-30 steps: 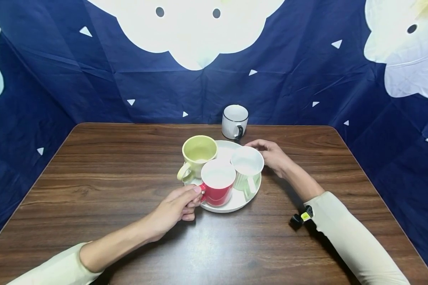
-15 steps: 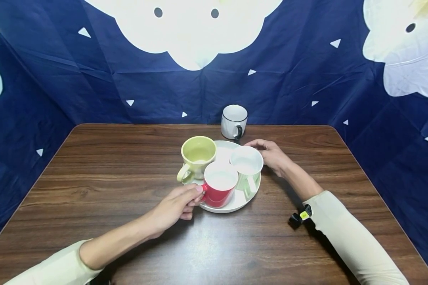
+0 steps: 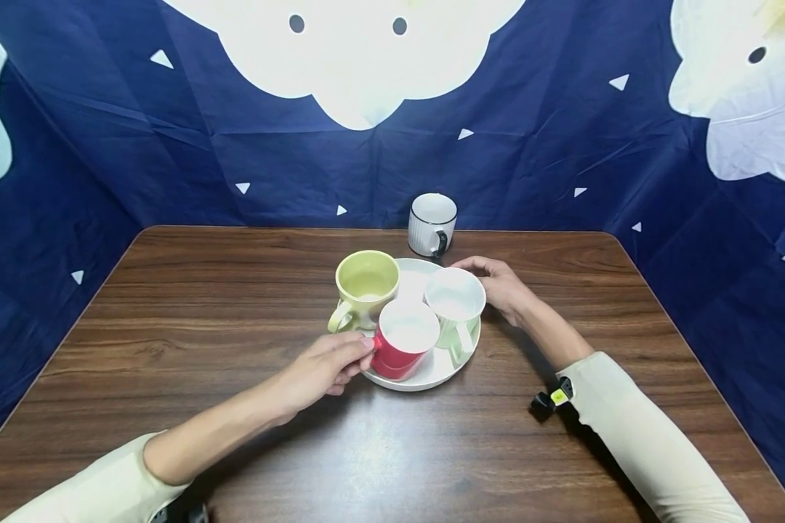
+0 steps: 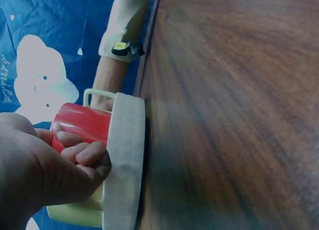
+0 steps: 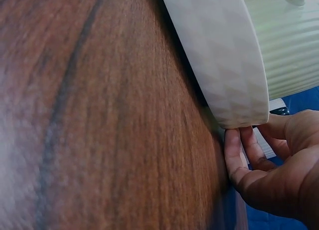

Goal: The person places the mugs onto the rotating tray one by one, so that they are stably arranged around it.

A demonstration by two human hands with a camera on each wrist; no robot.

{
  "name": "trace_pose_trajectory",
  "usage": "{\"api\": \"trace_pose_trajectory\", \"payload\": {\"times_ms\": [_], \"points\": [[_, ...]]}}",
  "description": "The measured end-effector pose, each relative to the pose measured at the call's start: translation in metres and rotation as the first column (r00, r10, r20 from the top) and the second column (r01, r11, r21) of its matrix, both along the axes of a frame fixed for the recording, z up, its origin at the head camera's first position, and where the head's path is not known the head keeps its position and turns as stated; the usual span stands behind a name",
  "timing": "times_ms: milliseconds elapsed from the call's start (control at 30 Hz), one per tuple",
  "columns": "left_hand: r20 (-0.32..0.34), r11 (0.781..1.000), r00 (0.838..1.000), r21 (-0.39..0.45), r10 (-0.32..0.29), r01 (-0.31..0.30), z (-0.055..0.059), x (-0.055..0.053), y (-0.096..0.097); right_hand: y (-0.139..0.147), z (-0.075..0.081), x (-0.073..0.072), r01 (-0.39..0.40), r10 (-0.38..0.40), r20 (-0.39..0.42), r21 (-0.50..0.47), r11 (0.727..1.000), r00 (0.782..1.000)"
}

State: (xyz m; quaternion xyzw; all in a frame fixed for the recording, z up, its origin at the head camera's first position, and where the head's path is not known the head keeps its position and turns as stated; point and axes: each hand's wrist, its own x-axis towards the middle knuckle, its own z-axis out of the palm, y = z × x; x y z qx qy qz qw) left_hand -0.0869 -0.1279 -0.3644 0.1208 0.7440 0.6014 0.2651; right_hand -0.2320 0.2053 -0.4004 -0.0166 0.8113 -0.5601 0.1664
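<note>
My left hand (image 3: 330,367) pinches the handle of a red mug (image 3: 397,361) with a white inside. This mug stands at the near side of a round white tray (image 3: 438,372), leaning slightly right in the head view. On the same tray are a yellow-green mug (image 3: 356,309) at left and a ribbed pale green-white mug (image 3: 443,330) at right. My right hand (image 3: 500,287) holds the tray's far right edge. In the right wrist view its thumb lies at the rim, with fingers (image 5: 233,149) against the faceted side wall (image 5: 224,65).
Behind the tray, near the table's back edge, stands a white ribbed mug (image 3: 421,234) with a black rim and handle. The brown wooden table (image 3: 235,290) extends around the tray. A blue cloth (image 3: 268,160) with white shapes hangs behind and at both sides.
The red mug's rim has shifted a little right and towards me, and my left hand has turned slightly with it. My right hand and the tray stay in place.
</note>
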Motion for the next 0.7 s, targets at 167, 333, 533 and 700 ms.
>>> {"api": "trace_pose_trajectory", "payload": {"times_ms": [167,333,533,700], "points": [[-0.014,0.997,0.998,-0.025,0.067,-0.068,0.001,-0.001,0.000,0.001,-0.002,0.000,0.000,0.000,-0.006,-0.007,1.000,1.000],[-0.091,0.994,0.991,-0.041,0.098,-0.102,0.000,-0.002,0.000,0.001,-0.003,0.001,0.003,-0.003,-0.017,-0.025,1.000,1.000],[-0.329,0.956,0.942,-0.254,0.060,-0.149,0.003,0.002,-0.001,0.003,-0.005,0.002,-0.006,0.004,-0.034,-0.044,0.999,0.999],[-0.547,0.891,0.837,-0.388,-0.018,-0.234,0.004,0.009,-0.003,0.002,-0.006,0.002,-0.014,0.012,-0.046,-0.057,0.998,0.999]]}}
